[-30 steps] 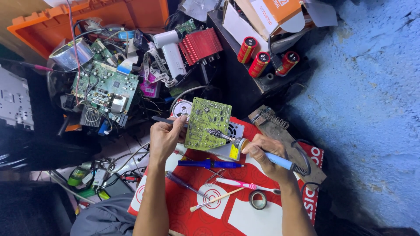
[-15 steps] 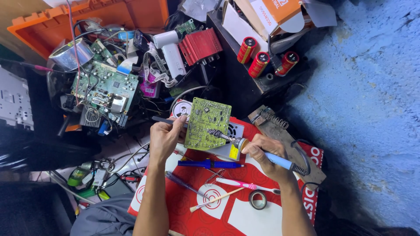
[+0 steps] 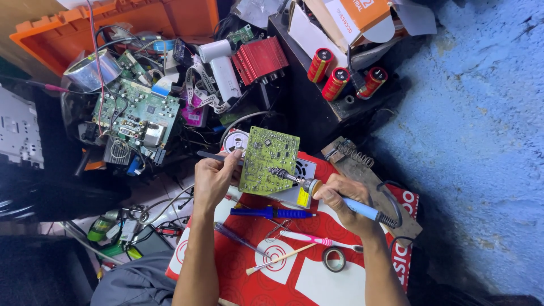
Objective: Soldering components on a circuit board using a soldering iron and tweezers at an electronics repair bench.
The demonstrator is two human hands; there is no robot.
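My left hand (image 3: 213, 179) grips the left edge of a small green circuit board (image 3: 267, 160), tilted up above the red mat (image 3: 294, 272). A thin dark tool pokes out of the same hand to the left. My right hand (image 3: 347, 199) holds a blue-handled soldering iron (image 3: 334, 197); its metal tip rests on the lower right part of the board. A small white unit with a grille and yellow label (image 3: 299, 187) lies under the board.
A blue screwdriver (image 3: 271, 213), pink toothbrush (image 3: 317, 240), wooden stick (image 3: 280, 259) and tape roll (image 3: 334, 259) lie on the mat. A spring soldering stand (image 3: 352, 153) sits right of the board. Larger circuit boards (image 3: 136, 113), a red box (image 3: 259, 59), red capacitors (image 3: 335, 76) and an orange crate (image 3: 141, 20) crowd the back.
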